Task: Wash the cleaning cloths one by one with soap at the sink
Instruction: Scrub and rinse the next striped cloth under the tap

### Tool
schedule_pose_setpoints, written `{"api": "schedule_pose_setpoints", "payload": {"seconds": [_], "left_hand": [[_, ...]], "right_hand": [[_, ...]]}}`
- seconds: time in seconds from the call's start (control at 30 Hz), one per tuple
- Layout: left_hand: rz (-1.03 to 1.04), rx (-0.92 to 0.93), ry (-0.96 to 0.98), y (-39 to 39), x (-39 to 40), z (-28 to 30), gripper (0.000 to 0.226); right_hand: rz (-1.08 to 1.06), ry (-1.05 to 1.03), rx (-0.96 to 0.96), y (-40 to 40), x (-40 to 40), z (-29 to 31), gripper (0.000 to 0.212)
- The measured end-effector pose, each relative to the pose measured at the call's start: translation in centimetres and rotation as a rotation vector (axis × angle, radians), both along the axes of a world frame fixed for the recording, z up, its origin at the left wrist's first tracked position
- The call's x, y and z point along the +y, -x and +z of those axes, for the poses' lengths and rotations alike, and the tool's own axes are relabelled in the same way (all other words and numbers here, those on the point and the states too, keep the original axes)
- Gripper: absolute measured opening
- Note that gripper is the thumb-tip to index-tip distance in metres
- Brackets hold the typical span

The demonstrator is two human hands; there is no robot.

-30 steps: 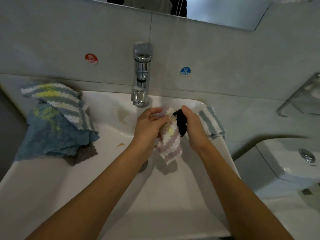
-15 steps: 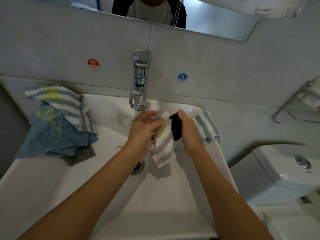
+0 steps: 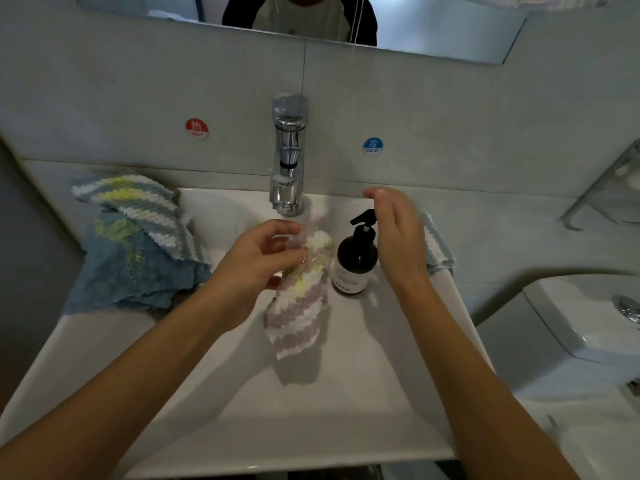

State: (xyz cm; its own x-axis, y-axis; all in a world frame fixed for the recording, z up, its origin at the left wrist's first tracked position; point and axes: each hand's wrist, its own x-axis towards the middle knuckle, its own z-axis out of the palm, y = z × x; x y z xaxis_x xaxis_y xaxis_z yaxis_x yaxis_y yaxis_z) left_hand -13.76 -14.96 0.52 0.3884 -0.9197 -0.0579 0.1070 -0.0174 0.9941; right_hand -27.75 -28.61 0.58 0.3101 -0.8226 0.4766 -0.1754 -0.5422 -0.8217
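Left hand (image 3: 258,261) grips the striped cloth (image 3: 301,292); right hand (image 3: 398,237), fingers apart, at three o'clock, should rub soap through evenly.

a mauve, white and yellow striped cloth (image 3: 301,296) at centre, a dark brown soap bottle (image 3: 356,261) with white label, grey-white-yellow striped cloth (image 3: 138,206) over a blue cloth (image 3: 131,275) at left, white sink (image 3: 311,410).

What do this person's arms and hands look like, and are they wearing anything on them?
Both forearms are bare right down to the picture's edge, so no sleeves show. The left hand and right hand wear no gloves, and I can see no rings, watch or bracelet. The fingernails look short and plain.
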Motion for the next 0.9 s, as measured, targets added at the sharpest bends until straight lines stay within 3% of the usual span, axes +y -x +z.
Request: {"api": "schedule_pose_setpoints", "payload": {"seconds": [0.07,0.13,0.23,0.33,0.5,0.6,0.73,0.9], "left_hand": [[-0.029,-0.037,0.002,-0.8,0.7,0.3,0.026],[-0.059,-0.053,0.014,-1.5,1.3,0.5,0.027],[-0.082,-0.023,0.059,-2.6,2.1,0.7,0.034],[-0.068,0.044,0.115,-3.5,2.6,0.6,0.04],[-0.059,0.049,0.065,-4.0,2.9,-0.3,0.037],[-0.039,-0.098,0.031,-4.1,2.8,-0.3,0.02],[0.074,-0.39,0.0,-5.1,2.9,-0.2,0.013],[0.142,-0.565,-0.005,-6.1,2.8,-0.3,0.02]], "right_hand": [[-0.01,0.231,-0.045,0.0,1.2,0.1,0.043],[0.092,0.268,-0.075,-0.6,2.8,0.1,0.04],[0.289,0.111,0.017,-1.9,4.7,0.8,0.027],[0.474,-0.17,0.122,-3.4,5.0,0.9,0.022],[0.465,-0.288,0.162,-4.0,5.5,-0.7,0.045],[0.525,-0.335,0.246,-3.7,5.8,-0.6,0.066],[0.542,-0.379,0.283,-3.0,5.4,-0.4,0.04],[0.575,-0.494,0.315,-3.2,5.2,-0.8,0.024]]}}
